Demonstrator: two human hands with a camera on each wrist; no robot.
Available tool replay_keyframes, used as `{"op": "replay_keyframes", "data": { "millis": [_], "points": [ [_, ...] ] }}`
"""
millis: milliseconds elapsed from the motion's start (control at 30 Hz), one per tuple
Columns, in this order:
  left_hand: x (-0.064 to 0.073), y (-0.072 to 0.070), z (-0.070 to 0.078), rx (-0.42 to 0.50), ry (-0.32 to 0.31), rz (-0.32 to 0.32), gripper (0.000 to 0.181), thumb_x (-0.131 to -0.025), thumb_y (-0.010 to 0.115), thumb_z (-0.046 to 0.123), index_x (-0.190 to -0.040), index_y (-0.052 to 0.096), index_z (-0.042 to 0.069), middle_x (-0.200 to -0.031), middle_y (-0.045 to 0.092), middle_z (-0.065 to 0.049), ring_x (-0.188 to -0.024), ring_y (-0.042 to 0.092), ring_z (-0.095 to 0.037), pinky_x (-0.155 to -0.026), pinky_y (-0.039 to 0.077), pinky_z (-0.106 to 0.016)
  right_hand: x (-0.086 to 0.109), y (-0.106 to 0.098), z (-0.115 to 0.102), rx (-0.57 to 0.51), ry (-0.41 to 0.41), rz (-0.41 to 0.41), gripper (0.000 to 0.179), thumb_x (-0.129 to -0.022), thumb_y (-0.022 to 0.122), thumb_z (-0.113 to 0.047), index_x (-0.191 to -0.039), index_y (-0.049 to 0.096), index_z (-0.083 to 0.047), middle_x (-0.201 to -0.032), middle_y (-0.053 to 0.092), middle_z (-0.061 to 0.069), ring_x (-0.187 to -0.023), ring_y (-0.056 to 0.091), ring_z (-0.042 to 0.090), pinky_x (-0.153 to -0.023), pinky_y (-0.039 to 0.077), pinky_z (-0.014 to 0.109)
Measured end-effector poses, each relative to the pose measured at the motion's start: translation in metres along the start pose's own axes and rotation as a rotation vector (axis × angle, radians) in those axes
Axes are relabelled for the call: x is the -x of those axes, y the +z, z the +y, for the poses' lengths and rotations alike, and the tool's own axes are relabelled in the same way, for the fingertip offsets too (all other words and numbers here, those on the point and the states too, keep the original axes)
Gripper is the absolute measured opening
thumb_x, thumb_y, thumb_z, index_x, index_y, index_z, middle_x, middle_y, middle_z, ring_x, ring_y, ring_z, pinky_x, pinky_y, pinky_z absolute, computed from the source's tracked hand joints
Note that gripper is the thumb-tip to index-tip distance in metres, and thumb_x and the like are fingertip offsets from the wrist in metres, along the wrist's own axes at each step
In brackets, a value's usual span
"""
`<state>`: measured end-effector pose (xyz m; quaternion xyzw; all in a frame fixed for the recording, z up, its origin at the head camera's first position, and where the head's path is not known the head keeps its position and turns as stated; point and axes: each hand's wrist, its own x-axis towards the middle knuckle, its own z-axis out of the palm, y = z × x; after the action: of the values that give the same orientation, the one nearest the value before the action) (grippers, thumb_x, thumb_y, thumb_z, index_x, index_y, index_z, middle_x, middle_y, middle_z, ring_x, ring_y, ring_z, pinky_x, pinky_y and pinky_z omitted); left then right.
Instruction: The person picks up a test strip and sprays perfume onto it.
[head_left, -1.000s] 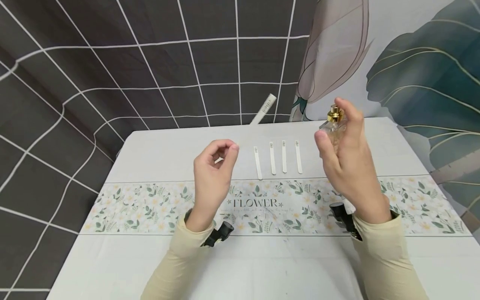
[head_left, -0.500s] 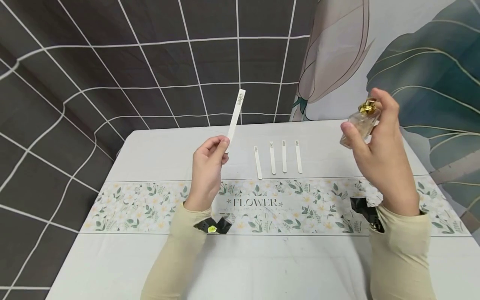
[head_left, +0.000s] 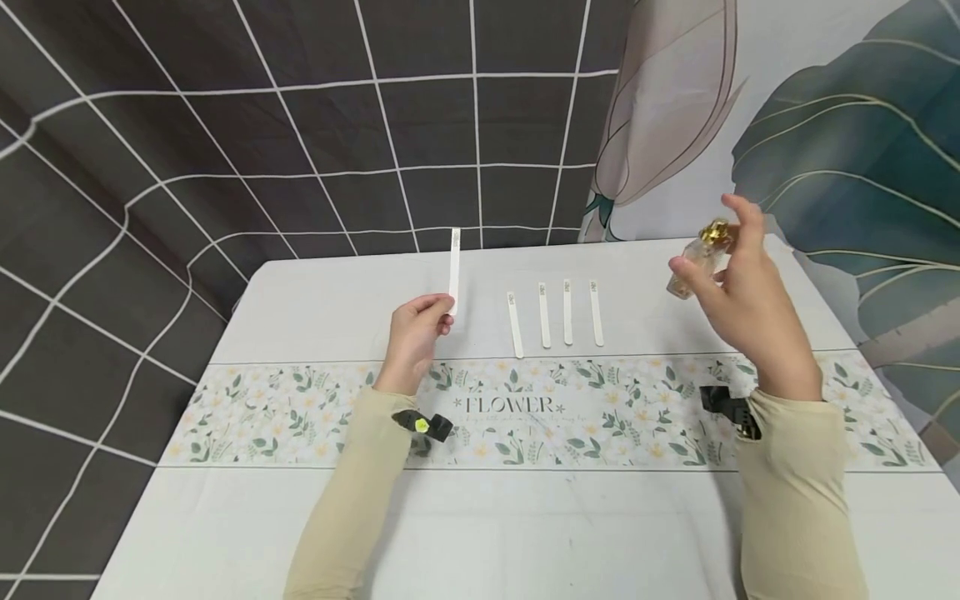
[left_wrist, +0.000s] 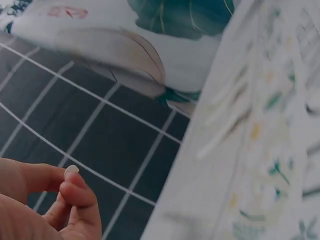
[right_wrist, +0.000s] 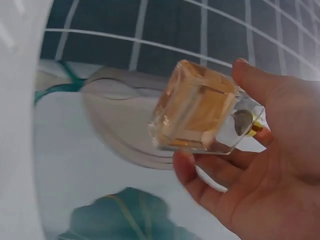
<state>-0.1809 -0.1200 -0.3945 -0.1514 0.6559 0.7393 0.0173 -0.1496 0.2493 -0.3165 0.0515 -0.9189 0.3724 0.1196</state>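
My left hand (head_left: 412,340) pinches the lower end of a white perfume test strip (head_left: 454,268), which stands nearly upright with small print at its top. In the left wrist view only the strip's pale end (left_wrist: 72,170) shows between the fingertips. Raised over the table's right side, my right hand (head_left: 767,321) grips a clear glass perfume bottle (head_left: 691,263) with a gold spray head (head_left: 716,232). The bottle leans, its index finger close to the spray head. Amber liquid (right_wrist: 210,112) shows through the glass in the right wrist view.
Several more white test strips (head_left: 567,312) lie in a row between the hands. A flowered band (head_left: 285,417) with the word FLOWER crosses the white table (head_left: 525,533). Behind hang a dark grid cloth (head_left: 315,125) and a flower-patterned cloth (head_left: 840,158).
The left hand has turned the strip from slanting right to nearly upright and brought it lower. The right hand moved right with the bottle, then slightly back left, tilting it.
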Motion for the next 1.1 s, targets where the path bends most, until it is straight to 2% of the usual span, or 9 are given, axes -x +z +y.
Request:
{"op": "replay_keyframes", "data": {
  "millis": [67, 133, 267, 467, 567, 733, 967, 1033, 1100],
  "points": [
    [-0.006, -0.003, -0.007, -0.035, -0.023, 0.015, 0.023, -0.096, 0.065, 0.003, -0.116, 0.066, -0.010, -0.089, 0.062, -0.004, -0.068, 0.058, -0.006, -0.060, 0.048, -0.015, -0.005, 0.005, 0.009, 0.019, 0.011, -0.033, 0.091, -0.100, 0.065, -0.034, -0.163, 0.000, -0.028, -0.131, 0.051, 0.031, -0.092, 0.057, 0.041, -0.064, 0.041, 0.024],
    [-0.010, -0.006, -0.013, -0.077, -0.043, 0.020, 0.022, -0.095, 0.066, 0.002, -0.114, 0.067, -0.008, -0.088, 0.063, -0.004, -0.067, 0.059, -0.006, -0.061, 0.050, -0.016, -0.008, 0.011, 0.018, 0.029, 0.023, -0.070, 0.092, -0.099, 0.065, -0.035, -0.163, -0.001, -0.026, -0.126, 0.053, 0.030, -0.089, 0.059, 0.040, -0.060, 0.043, 0.025],
    [-0.016, -0.009, -0.022, -0.147, -0.073, 0.018, 0.019, -0.094, 0.067, 0.001, -0.111, 0.066, -0.007, -0.085, 0.064, -0.004, -0.065, 0.062, -0.007, -0.064, 0.052, -0.018, -0.013, 0.020, 0.033, 0.033, 0.030, -0.121, 0.093, -0.099, 0.065, -0.035, -0.164, -0.001, -0.023, -0.122, 0.055, 0.029, -0.091, 0.064, 0.043, -0.067, 0.047, 0.037],
    [-0.020, -0.009, -0.033, -0.191, -0.101, 0.015, 0.016, -0.093, 0.067, 0.000, -0.108, 0.062, -0.005, -0.077, 0.066, -0.003, -0.062, 0.065, -0.008, -0.066, 0.056, -0.019, -0.018, 0.031, 0.044, 0.033, 0.061, -0.189, 0.095, -0.099, 0.066, -0.035, -0.164, -0.002, -0.021, -0.141, 0.045, 0.034, -0.100, 0.064, 0.048, -0.083, 0.048, 0.059],
    [-0.020, -0.009, -0.037, -0.208, -0.117, 0.019, 0.015, -0.094, 0.066, 0.001, -0.108, 0.060, -0.003, -0.078, 0.064, -0.004, -0.063, 0.066, -0.008, -0.067, 0.057, -0.020, -0.019, 0.033, 0.045, 0.048, 0.073, -0.210, 0.095, -0.099, 0.066, -0.036, -0.164, -0.002, -0.020, -0.147, 0.041, 0.036, -0.104, 0.063, 0.050, -0.086, 0.047, 0.064],
    [-0.020, -0.011, -0.040, -0.261, -0.139, 0.003, 0.015, -0.095, 0.067, 0.004, -0.106, 0.060, -0.002, -0.075, 0.065, -0.003, -0.061, 0.067, -0.008, -0.066, 0.056, -0.018, -0.018, 0.034, 0.044, 0.061, 0.067, -0.220, 0.095, -0.099, 0.066, -0.035, -0.164, -0.002, -0.020, -0.146, 0.041, 0.036, -0.105, 0.063, 0.052, -0.086, 0.048, 0.066],
    [-0.021, -0.011, -0.041, -0.332, -0.124, -0.036, 0.015, -0.093, 0.067, 0.004, -0.104, 0.059, -0.001, -0.076, 0.067, -0.005, -0.060, 0.067, -0.008, -0.065, 0.056, -0.019, -0.018, 0.034, 0.041, 0.079, 0.075, -0.224, 0.094, -0.100, 0.066, -0.035, -0.164, -0.001, -0.020, -0.146, 0.041, 0.038, -0.106, 0.063, 0.052, -0.087, 0.048, 0.067],
    [-0.021, -0.011, -0.040, -0.383, -0.107, -0.040, 0.014, -0.094, 0.067, 0.006, -0.104, 0.059, 0.000, -0.077, 0.068, -0.005, -0.061, 0.067, -0.008, -0.064, 0.056, -0.019, -0.018, 0.034, 0.041, 0.082, 0.078, -0.225, 0.094, -0.100, 0.065, -0.035, -0.164, -0.001, -0.019, -0.145, 0.042, 0.038, -0.106, 0.063, 0.053, -0.087, 0.048, 0.067],
    [-0.019, -0.011, -0.038, -0.464, -0.060, -0.054, 0.012, -0.095, 0.067, 0.009, -0.103, 0.061, 0.001, -0.078, 0.068, -0.006, -0.062, 0.066, -0.010, -0.063, 0.054, -0.020, -0.017, 0.034, 0.041, 0.083, 0.078, -0.227, 0.093, -0.100, 0.065, -0.035, -0.164, 0.000, -0.018, -0.143, 0.044, 0.038, -0.106, 0.063, 0.052, -0.086, 0.048, 0.067]
  ]
}}
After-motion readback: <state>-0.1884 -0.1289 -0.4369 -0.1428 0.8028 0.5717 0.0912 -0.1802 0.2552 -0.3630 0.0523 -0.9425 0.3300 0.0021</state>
